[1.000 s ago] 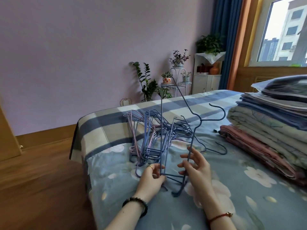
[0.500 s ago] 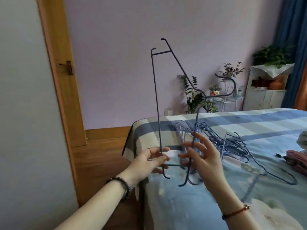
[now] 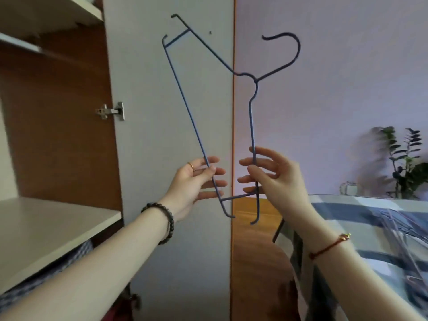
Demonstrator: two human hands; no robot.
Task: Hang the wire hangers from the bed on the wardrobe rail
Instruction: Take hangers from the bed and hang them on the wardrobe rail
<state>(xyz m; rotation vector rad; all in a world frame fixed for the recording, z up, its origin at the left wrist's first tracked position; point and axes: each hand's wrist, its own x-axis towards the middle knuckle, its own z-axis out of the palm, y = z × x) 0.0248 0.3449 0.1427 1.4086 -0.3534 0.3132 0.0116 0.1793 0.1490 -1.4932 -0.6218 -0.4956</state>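
A blue wire hanger [image 3: 252,117] stands on end in the air in front of the open wardrobe door [image 3: 171,135], its hook at the upper right. My left hand [image 3: 196,181] pinches the hanger's long straight bar between thumb and fingers. My right hand [image 3: 271,174] holds the other side wire near the lower end, fingers spread. Several more wire hangers [image 3: 400,230] lie on the bed [image 3: 347,205] at the far right. No wardrobe rail shows in the frame.
The wardrobe interior is at the left, with a pale shelf [image 3: 46,225] at waist height, folded cloth under it, and another shelf higher up. A hinge [image 3: 111,111] sits on the door's inner side. A potted plant [image 3: 403,163] stands by the lilac wall.
My view has swung left from the bed to the open wardrobe. Both hands have carried the blue hanger up and leftward with it, leaving the pile on the bed behind.
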